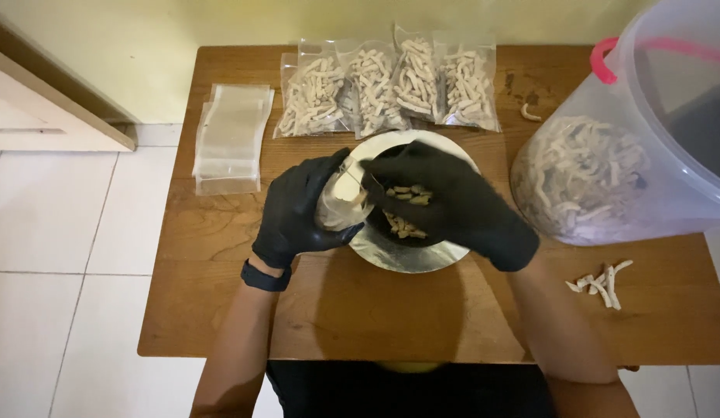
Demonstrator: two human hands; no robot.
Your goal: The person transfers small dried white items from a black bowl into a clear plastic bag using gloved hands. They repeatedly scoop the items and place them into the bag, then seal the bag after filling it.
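Wooden table (375, 310) on white tiles, left hand (298, 209) fingers gripping small clear bag (338, 203), right hand (453, 201) fingers pinched at its mouth

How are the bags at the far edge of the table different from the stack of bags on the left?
The far bags are filled with pale sticks and bulge; the left stack is empty and flat. The far bags lie side by side, overlapping; the left stack is piled. Both are clear plastic and lie on the wooden table.

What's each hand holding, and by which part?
Left hand grips a small clear bag around its side, mouth toward the right hand, which reaches into that opening over the bowl; its grasp is hidden.
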